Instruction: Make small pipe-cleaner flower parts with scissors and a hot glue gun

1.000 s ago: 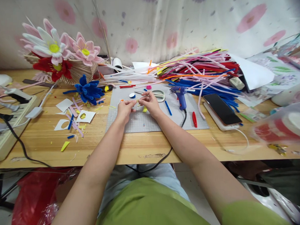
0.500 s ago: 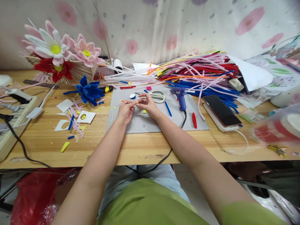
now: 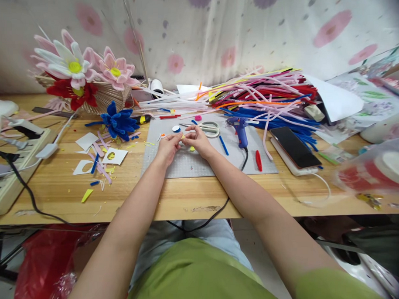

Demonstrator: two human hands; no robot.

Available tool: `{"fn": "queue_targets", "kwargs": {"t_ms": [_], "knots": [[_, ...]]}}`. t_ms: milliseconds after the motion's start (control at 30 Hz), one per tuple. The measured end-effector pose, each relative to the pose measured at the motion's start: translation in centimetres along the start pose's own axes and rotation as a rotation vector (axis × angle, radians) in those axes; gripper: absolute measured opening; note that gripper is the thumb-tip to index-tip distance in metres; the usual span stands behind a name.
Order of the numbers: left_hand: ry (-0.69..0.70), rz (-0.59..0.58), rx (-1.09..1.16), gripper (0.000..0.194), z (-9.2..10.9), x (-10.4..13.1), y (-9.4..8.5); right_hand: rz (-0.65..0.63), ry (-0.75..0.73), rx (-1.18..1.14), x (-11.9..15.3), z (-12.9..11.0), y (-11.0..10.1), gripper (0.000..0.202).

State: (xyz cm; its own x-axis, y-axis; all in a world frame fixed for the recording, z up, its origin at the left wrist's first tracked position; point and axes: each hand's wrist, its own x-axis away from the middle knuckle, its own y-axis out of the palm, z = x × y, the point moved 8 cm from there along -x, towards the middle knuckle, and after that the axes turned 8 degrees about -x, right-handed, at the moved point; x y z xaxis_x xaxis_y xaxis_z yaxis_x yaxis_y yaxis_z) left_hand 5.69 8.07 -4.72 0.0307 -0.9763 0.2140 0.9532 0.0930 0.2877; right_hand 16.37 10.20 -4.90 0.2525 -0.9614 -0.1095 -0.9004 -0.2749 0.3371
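My left hand and my right hand meet above the grey cutting mat. Both are closed, fingertips pinched on a small yellow piece between them; its exact shape is mostly hidden by the fingers. A yellow scrap lies on the mat just below. Behind my fingers are a small round blue-and-white lid and scissors with pale handles. A short blue pipe cleaner lies right of my right hand, and a purple glue gun rests farther right.
A red clip-like piece is on the mat's right side, near a phone. Pipe cleaners are heaped along the back. At left are a blue fuzzy flower, cut card scraps and a power strip. The glue gun's cord crosses the front edge.
The fingertips have shifted slightly, and the yellow piece between them shows a little more. Both arms stay in nearly the same place; the objects around have not moved.
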Motion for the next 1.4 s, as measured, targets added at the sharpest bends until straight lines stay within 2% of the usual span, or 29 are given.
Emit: {"fn": "queue_targets", "kwargs": {"t_ms": [100, 267, 467, 733, 1033, 1167, 1400], "knots": [[0.015, 0.007, 0.008, 0.017, 0.1, 0.0, 0.0, 0.016, -0.009, 0.000, 0.0, -0.1, -0.1, 0.052], [0.080, 0.086, -0.093, 0.008, 0.5, 0.0, -0.6, -0.005, -0.026, 0.029, 0.1, -0.3, 0.3, 0.052], [0.121, 0.135, -0.155, 0.015, 0.6, -0.1, -0.9, 0.014, -0.042, 0.033, 0.2, -0.7, 0.2, 0.049], [0.059, 0.118, -0.082, 0.020, 0.2, -0.2, -0.8, -0.055, -0.029, 0.014, 0.3, -0.6, 0.7, 0.046], [-0.050, 0.057, 0.084, 0.018, -0.6, -0.3, -0.2, -0.058, -0.022, 0.046, 0.2, -0.3, 0.8, 0.051], [-0.051, 0.039, 0.101, 0.017, -0.7, -0.2, 0.0, -0.043, -0.018, 0.024, 0.2, -0.4, 0.7, 0.050], [-0.031, 0.080, 0.114, 0.021, -0.6, -0.3, -0.3, -0.089, -0.020, -0.002, 0.4, -0.7, 1.1, 0.052]]}}
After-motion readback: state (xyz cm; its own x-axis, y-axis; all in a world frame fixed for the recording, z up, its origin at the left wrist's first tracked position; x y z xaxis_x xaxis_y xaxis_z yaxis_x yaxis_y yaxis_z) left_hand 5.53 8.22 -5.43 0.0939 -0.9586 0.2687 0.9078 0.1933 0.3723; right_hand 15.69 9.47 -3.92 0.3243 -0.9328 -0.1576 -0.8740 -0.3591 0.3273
